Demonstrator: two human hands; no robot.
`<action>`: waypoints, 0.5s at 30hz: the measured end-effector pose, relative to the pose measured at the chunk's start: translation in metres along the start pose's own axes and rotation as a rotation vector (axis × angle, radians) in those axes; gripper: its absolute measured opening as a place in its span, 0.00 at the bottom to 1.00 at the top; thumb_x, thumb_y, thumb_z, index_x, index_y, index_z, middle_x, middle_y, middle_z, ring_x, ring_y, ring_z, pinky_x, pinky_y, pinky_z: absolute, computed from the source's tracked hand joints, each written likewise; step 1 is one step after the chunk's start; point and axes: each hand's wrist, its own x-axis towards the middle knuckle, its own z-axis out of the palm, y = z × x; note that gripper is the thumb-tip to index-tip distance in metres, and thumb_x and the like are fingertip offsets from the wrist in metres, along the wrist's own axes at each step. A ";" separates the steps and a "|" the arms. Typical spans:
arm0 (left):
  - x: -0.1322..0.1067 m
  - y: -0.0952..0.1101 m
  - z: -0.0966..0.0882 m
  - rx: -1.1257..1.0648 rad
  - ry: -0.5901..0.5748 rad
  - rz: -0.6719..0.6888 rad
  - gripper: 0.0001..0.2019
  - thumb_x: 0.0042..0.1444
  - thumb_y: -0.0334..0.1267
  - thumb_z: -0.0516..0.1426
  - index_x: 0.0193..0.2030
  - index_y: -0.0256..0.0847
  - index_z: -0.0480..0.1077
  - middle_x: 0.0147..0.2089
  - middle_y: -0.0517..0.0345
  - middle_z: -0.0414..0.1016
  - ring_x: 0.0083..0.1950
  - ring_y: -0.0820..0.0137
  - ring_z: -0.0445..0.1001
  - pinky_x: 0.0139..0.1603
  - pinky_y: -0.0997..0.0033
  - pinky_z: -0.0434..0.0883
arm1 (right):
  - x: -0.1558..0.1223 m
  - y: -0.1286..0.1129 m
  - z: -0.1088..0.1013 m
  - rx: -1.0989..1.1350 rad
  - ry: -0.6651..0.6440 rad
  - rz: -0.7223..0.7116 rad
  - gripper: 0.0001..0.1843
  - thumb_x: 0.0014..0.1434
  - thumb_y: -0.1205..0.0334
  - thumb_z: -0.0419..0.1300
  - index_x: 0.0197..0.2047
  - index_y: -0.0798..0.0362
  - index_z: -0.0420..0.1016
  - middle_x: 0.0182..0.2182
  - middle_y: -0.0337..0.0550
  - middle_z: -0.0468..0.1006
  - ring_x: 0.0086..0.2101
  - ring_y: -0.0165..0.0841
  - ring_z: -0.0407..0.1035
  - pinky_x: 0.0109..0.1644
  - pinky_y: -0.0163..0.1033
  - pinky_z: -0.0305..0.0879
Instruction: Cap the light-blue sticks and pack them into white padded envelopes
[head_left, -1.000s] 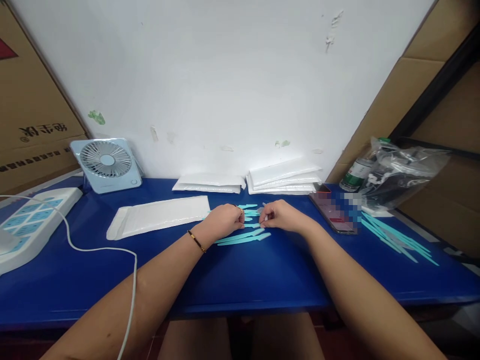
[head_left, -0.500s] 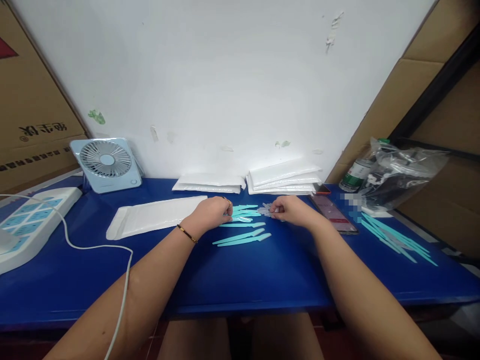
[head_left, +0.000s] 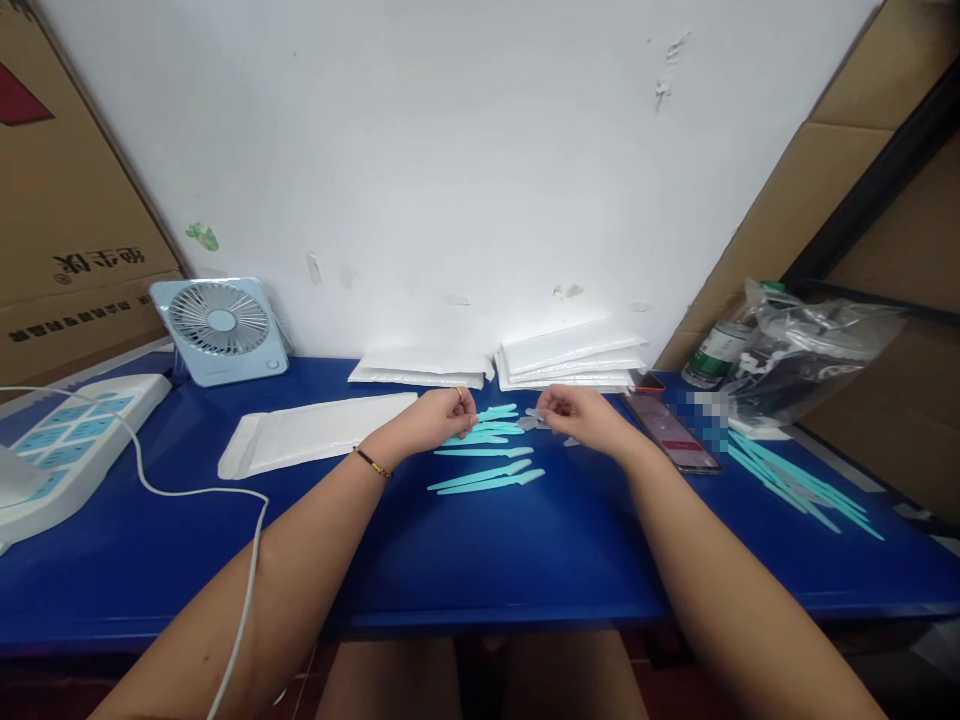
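Note:
Several teal eyebrow razors lie on the blue table, their blade ends pointing right. My left hand is closed at the left end of the upper pile of razors, its fingertips pinched by the handle of a razor. To the right, my right hand is closed in a pinch on a small translucent blade cover. Another pale cover rests on the table just below that hand. My fingers partly hide what both hands hold.
White padded envelopes lie at left, back middle and in a stack. A phone and more razors are at right, near a bagged bottle. A fan and power strip stand left; a cable crosses my left arm.
The cluster of translucent covers beside my right hand has spread apart, with one now below the hand. My left hand has shifted slightly right and up among the razors.

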 end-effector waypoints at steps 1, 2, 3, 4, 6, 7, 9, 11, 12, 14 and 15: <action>0.000 -0.001 0.001 -0.015 -0.003 -0.001 0.11 0.53 0.44 0.52 0.37 0.39 0.66 0.31 0.56 0.74 0.31 0.70 0.71 0.29 0.74 0.65 | 0.000 -0.001 0.000 0.078 0.027 0.001 0.09 0.53 0.59 0.56 0.34 0.54 0.72 0.22 0.37 0.70 0.23 0.27 0.63 0.26 0.32 0.58; 0.001 -0.001 0.001 -0.020 0.000 0.000 0.11 0.53 0.44 0.52 0.37 0.39 0.66 0.31 0.57 0.74 0.31 0.70 0.71 0.29 0.74 0.65 | 0.001 -0.002 0.000 0.156 0.046 0.007 0.11 0.54 0.57 0.57 0.36 0.54 0.73 0.22 0.37 0.70 0.22 0.27 0.63 0.26 0.32 0.59; 0.001 -0.002 0.001 -0.019 0.007 0.002 0.11 0.53 0.44 0.52 0.37 0.39 0.66 0.30 0.57 0.74 0.31 0.71 0.71 0.29 0.74 0.65 | 0.001 -0.003 0.000 0.234 0.054 0.018 0.13 0.54 0.55 0.58 0.37 0.55 0.73 0.22 0.37 0.71 0.22 0.27 0.64 0.26 0.32 0.60; 0.001 -0.002 0.002 -0.017 0.014 0.006 0.10 0.53 0.44 0.52 0.37 0.39 0.66 0.30 0.57 0.74 0.30 0.71 0.71 0.29 0.74 0.65 | 0.002 -0.004 0.000 0.309 0.050 0.032 0.15 0.54 0.53 0.59 0.38 0.56 0.74 0.22 0.38 0.72 0.22 0.27 0.65 0.27 0.33 0.62; 0.001 -0.003 0.002 -0.015 0.022 0.014 0.10 0.53 0.44 0.52 0.37 0.39 0.66 0.31 0.57 0.73 0.31 0.71 0.71 0.29 0.74 0.66 | 0.002 -0.007 0.002 0.435 0.031 0.061 0.18 0.51 0.51 0.62 0.38 0.56 0.74 0.22 0.40 0.74 0.23 0.28 0.68 0.28 0.35 0.66; 0.001 -0.002 0.002 -0.015 0.023 0.015 0.10 0.54 0.44 0.52 0.37 0.39 0.66 0.31 0.57 0.73 0.31 0.71 0.71 0.29 0.74 0.66 | 0.002 -0.008 0.002 0.480 0.028 0.071 0.19 0.50 0.50 0.63 0.38 0.57 0.75 0.22 0.41 0.75 0.23 0.29 0.69 0.29 0.35 0.67; 0.001 -0.002 0.001 -0.014 0.026 0.017 0.11 0.54 0.44 0.52 0.37 0.39 0.66 0.31 0.56 0.73 0.31 0.71 0.71 0.30 0.74 0.66 | 0.002 -0.009 0.003 0.541 0.050 0.081 0.19 0.48 0.50 0.65 0.38 0.57 0.76 0.21 0.42 0.76 0.23 0.30 0.71 0.29 0.35 0.68; 0.001 -0.002 0.001 -0.008 0.027 0.023 0.11 0.54 0.44 0.52 0.37 0.39 0.66 0.31 0.57 0.73 0.31 0.71 0.71 0.30 0.73 0.66 | 0.002 -0.008 0.003 0.588 0.097 0.083 0.19 0.46 0.51 0.67 0.37 0.57 0.77 0.22 0.42 0.77 0.25 0.31 0.72 0.29 0.36 0.70; 0.001 -0.002 0.001 -0.004 0.027 0.026 0.11 0.54 0.44 0.52 0.37 0.39 0.66 0.30 0.57 0.73 0.30 0.71 0.71 0.30 0.73 0.66 | 0.002 -0.008 0.003 0.607 0.123 0.082 0.18 0.45 0.52 0.68 0.36 0.56 0.77 0.23 0.42 0.78 0.26 0.32 0.73 0.31 0.36 0.71; 0.001 -0.003 0.001 -0.004 0.022 0.032 0.11 0.54 0.45 0.52 0.37 0.39 0.65 0.30 0.57 0.74 0.30 0.71 0.71 0.29 0.73 0.66 | 0.002 -0.006 0.003 0.637 0.152 0.078 0.18 0.43 0.54 0.69 0.36 0.56 0.78 0.25 0.43 0.79 0.29 0.34 0.75 0.34 0.38 0.72; 0.001 -0.003 0.001 -0.010 0.017 0.033 0.11 0.55 0.45 0.52 0.37 0.39 0.65 0.31 0.57 0.74 0.31 0.71 0.71 0.30 0.73 0.67 | 0.002 -0.006 0.004 0.645 0.156 0.077 0.17 0.43 0.55 0.69 0.36 0.55 0.78 0.25 0.43 0.80 0.30 0.35 0.76 0.37 0.39 0.73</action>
